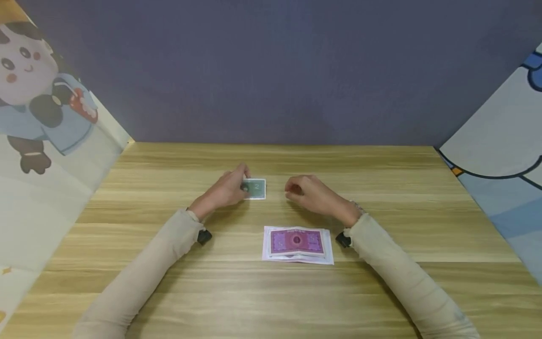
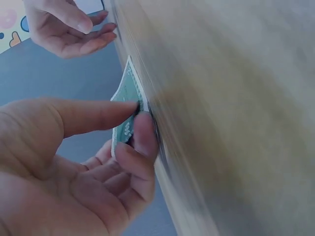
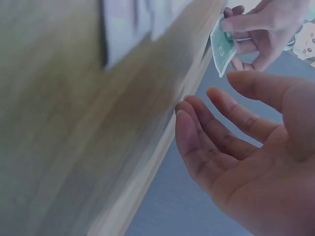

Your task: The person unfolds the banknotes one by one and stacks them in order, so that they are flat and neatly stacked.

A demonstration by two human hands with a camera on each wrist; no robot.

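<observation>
In the head view a small green banknote [image 1: 256, 188] with a white border and a "2" lies towards the back of the table. My left hand [image 1: 228, 187] pinches its left end, and the left wrist view has thumb and fingers on either face of the banknote [image 2: 129, 91]. Off to the right of it, my right hand [image 1: 313, 194] hovers with loosely bent fingers and nothing in them, as the right wrist view also shows. Nearer the front lies a stack of purple banknotes [image 1: 296, 241], the top one marked "5", on larger pale ones.
The wood-grain table [image 1: 237, 301] runs back to a dark blue-grey panel [image 1: 279, 70]. Cartoon-printed walls [image 1: 38, 202] flank it on both sides. Each forearm wears a light sleeve [image 1: 148, 263] with a dark wrist device.
</observation>
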